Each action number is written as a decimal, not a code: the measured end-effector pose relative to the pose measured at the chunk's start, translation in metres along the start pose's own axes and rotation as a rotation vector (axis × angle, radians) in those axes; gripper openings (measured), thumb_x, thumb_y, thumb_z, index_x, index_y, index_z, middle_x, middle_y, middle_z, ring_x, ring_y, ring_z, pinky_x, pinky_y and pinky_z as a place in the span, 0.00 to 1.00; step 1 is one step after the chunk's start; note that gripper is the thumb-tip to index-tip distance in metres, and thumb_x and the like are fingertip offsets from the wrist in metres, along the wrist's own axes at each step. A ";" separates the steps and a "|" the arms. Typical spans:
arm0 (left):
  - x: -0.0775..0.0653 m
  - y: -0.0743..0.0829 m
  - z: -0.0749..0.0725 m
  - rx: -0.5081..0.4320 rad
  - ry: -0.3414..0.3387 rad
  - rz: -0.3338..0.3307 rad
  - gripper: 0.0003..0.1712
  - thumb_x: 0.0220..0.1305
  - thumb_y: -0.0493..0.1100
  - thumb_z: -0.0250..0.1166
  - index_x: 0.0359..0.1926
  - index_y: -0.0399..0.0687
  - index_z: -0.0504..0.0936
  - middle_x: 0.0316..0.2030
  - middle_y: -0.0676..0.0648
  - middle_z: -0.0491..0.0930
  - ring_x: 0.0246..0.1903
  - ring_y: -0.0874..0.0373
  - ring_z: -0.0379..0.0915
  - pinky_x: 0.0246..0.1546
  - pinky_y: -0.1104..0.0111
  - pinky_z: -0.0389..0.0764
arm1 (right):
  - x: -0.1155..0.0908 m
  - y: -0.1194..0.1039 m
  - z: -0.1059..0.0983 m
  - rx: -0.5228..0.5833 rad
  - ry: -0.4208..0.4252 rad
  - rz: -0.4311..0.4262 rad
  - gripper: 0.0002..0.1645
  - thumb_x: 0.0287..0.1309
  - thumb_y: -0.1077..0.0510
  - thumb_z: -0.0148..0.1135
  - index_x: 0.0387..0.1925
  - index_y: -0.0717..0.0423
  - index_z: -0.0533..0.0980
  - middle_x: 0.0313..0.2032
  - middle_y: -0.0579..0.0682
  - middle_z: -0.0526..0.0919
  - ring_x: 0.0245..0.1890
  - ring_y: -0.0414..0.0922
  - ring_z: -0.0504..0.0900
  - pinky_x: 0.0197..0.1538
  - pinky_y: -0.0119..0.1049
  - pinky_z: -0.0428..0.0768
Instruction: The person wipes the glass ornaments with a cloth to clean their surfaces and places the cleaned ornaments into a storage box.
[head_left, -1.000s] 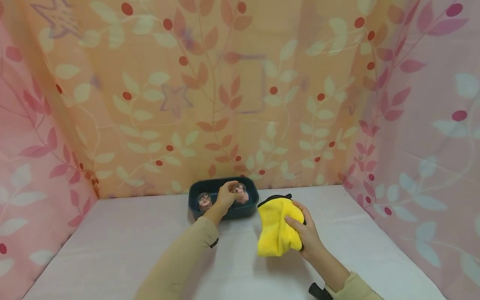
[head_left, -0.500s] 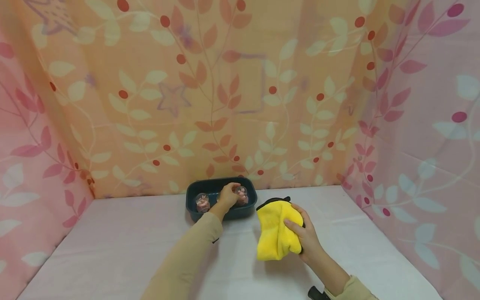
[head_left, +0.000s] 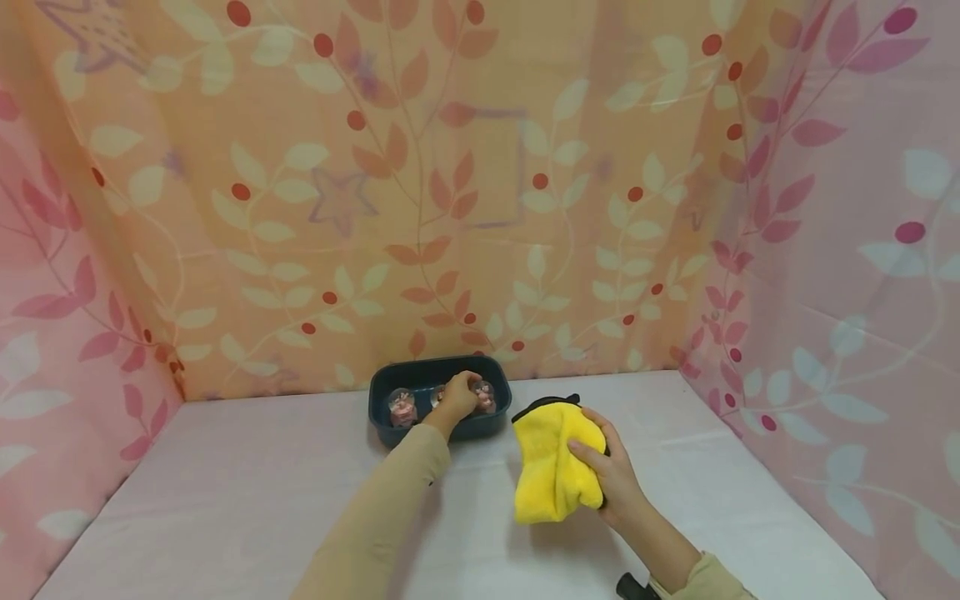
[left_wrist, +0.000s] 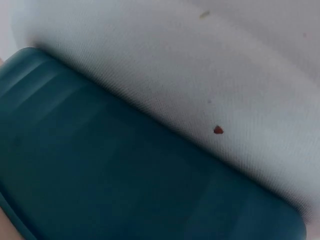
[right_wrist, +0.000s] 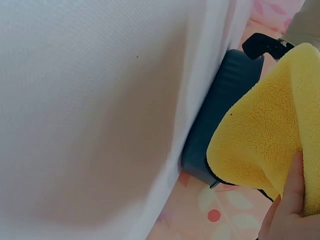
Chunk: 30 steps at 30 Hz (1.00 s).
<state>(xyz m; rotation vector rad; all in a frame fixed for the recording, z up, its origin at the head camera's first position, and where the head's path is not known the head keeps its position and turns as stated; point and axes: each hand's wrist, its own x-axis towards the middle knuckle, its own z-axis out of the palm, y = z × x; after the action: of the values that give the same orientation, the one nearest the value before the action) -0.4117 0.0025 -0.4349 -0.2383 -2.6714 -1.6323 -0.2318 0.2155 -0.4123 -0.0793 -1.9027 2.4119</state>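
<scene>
A dark teal tray [head_left: 480, 427] at the back of the table holds small clear rounded containers with pink contents: one container [head_left: 402, 408] at the left, one container [head_left: 437, 394] in the middle, partly behind my hand, and one container [head_left: 486, 398] at the right. My left hand [head_left: 459, 398] reaches into the tray, its fingers curled at the right-hand container, pinching it. To the right of the tray, my right hand [head_left: 611, 467] grips a yellow fluffy cloth [head_left: 555, 462] with black edging, thumb on its front. In the right wrist view the cloth [right_wrist: 265, 130] hangs over part of the tray.
The white-covered table [head_left: 262, 492] spreads in front of the tray. A patterned orange curtain [head_left: 420, 208] rises right behind it, with pink curtains [head_left: 847, 333] at the sides. A black tube-like piece [head_left: 633, 587] shows by the right sleeve. Small specks dot the tabletop.
My left hand has lowered the pink-filled container into the right part of the tray, and the middle container has come partly into view. My right hand with the yellow cloth stays nearly still.
</scene>
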 end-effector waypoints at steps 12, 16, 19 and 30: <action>-0.003 0.007 -0.013 0.044 -0.107 0.014 0.32 0.54 0.26 0.68 0.61 0.34 0.71 0.58 0.34 0.72 0.59 0.40 0.67 0.55 0.54 0.73 | 0.002 0.002 -0.003 -0.007 0.000 0.022 0.35 0.63 0.64 0.57 0.68 0.48 0.57 0.54 0.54 0.66 0.45 0.46 0.76 0.47 0.38 0.79; 0.015 -0.014 -0.002 0.077 -0.110 0.055 0.31 0.53 0.38 0.75 0.57 0.39 0.75 0.53 0.38 0.76 0.54 0.45 0.72 0.52 0.58 0.75 | 0.001 0.002 -0.003 -0.003 0.001 0.025 0.34 0.63 0.64 0.58 0.67 0.49 0.58 0.53 0.54 0.66 0.44 0.45 0.76 0.47 0.38 0.79; 0.017 -0.019 0.005 0.123 -0.096 0.066 0.32 0.51 0.43 0.77 0.55 0.38 0.75 0.51 0.40 0.77 0.50 0.49 0.73 0.52 0.60 0.75 | 0.000 0.004 -0.002 0.010 -0.004 0.026 0.34 0.63 0.64 0.57 0.67 0.50 0.57 0.52 0.54 0.67 0.44 0.46 0.76 0.47 0.38 0.79; 0.075 -0.080 0.025 0.098 -0.027 0.173 0.32 0.52 0.41 0.76 0.59 0.45 0.77 0.50 0.42 0.78 0.48 0.51 0.74 0.46 0.62 0.77 | 0.000 0.004 0.000 -0.004 -0.011 0.013 0.35 0.64 0.64 0.57 0.69 0.50 0.57 0.53 0.55 0.65 0.45 0.46 0.75 0.47 0.38 0.79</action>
<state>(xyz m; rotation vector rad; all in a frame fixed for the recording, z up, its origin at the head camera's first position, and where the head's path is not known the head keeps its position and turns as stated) -0.4938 -0.0012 -0.5110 -0.4783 -2.6548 -1.4553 -0.2315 0.2146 -0.4158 -0.0797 -1.9173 2.4222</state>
